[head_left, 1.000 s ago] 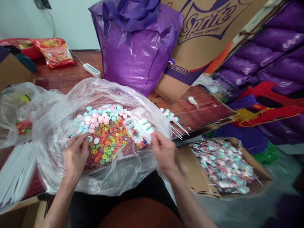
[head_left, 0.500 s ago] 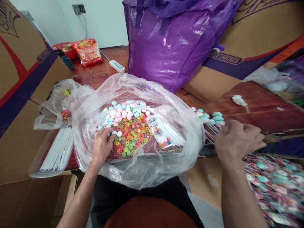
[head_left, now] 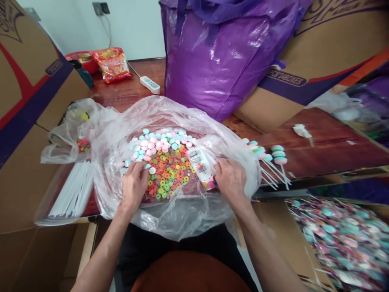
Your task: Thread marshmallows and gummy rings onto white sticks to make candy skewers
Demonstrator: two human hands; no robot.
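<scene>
My left hand (head_left: 133, 182) is at the left side of the candy pile, its thumb and fingers closed on a blue candy (head_left: 147, 166). A white candy (head_left: 152, 170) lies beside the fingertips. Pink, white and blue round candies (head_left: 159, 142) are heaped behind colourful ring candies (head_left: 168, 174), all on a clear plastic bag (head_left: 182, 217). My right hand (head_left: 231, 178) is closed over the place of the white sticks, against a printed packet (head_left: 200, 166); what its fingers hold is hidden. Finished candy skewers (head_left: 278, 155) lie to the right.
More white sticks (head_left: 71, 190) lie at the left beside a small bag of ring candies (head_left: 83, 144). A purple bag (head_left: 219, 61) and cardboard boxes (head_left: 273, 101) stand behind. At lower right, a box holds many wrapped candy skewers (head_left: 346, 239).
My right hand has moved left from the skewers at the table's right to the sticks by the packet. The skewer stack there now lies free. My left hand stays nearly in place.
</scene>
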